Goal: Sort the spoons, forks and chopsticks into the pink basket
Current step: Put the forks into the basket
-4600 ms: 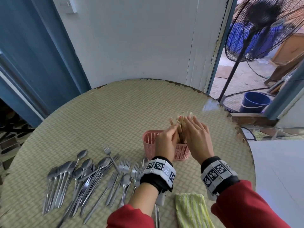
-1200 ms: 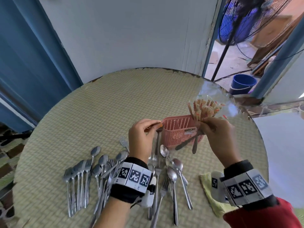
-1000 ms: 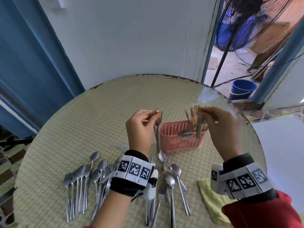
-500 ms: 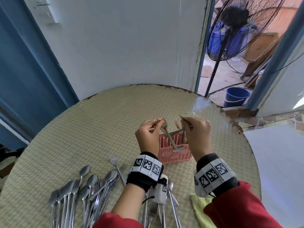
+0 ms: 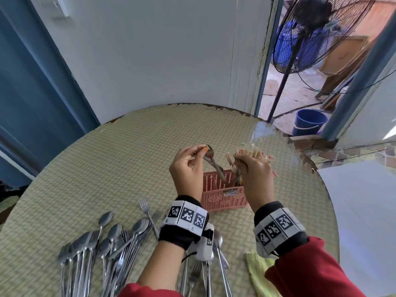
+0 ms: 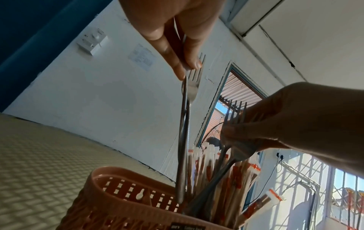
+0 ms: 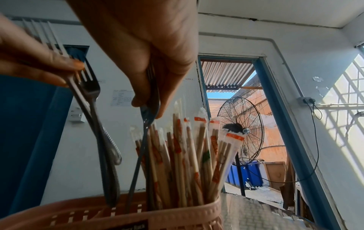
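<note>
The pink basket (image 5: 225,198) stands mid-table, with wrapped chopsticks (image 5: 250,154) upright in its right end. My left hand (image 5: 202,150) pinches the heads of two forks (image 6: 194,77); their handles slant down into the basket (image 6: 118,202). My right hand (image 5: 241,162) hovers over the basket's right side and pinches forks (image 7: 150,109) by their heads, handles down beside the chopsticks (image 7: 187,155). The right wrist view also has my left hand (image 7: 65,73) in it, at the left with its forks (image 7: 89,82). The handle tips are hidden inside the basket (image 7: 177,214).
Several loose spoons and forks (image 5: 107,243) lie at the table's front left, and more cutlery (image 5: 216,264) lies under my left wrist. A yellow-green cloth (image 5: 257,273) sits at the front right. A standing fan (image 5: 317,33) and a blue bucket (image 5: 310,123) are beyond the doorway.
Both hands came together over the basket with their forks. The forks now stand steeper, handles down inside it. The chopstick bundle stands in the basket's right end.
</note>
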A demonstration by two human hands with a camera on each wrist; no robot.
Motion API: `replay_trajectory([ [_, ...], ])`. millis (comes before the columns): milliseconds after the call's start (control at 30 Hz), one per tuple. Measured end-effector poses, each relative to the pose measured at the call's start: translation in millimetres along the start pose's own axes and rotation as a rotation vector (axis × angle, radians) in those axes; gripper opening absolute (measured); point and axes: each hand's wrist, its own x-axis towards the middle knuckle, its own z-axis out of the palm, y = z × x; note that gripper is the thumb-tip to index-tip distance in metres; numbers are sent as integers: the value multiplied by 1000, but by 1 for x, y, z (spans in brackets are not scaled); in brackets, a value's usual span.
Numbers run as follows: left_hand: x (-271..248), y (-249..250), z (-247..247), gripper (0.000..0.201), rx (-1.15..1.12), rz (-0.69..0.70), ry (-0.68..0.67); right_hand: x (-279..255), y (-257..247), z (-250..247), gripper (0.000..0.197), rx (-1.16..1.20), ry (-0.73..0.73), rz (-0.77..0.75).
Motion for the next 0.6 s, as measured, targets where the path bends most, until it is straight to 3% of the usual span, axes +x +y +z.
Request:
replay_trajectory([
  [167,-7,-15,8,8,110,-69,-223,-3,-6,-2,15,-13,-28,-41],
  [267,-14,-22,7,20,103,-145,-346,-5,-6,-5,17,-89,-82,-21],
  [367,-16,-26,6,28,132,-170,-376,-2,-3,-6,21,-109,-172,42],
  [500,-14,-23,4,19,114,-172,-389,-2,-5,-8,23,-38,-187,57],
  [600,-13,-21,6,24,133,-229,-495,-2,-12,-8,24,-17,-216,26],
])
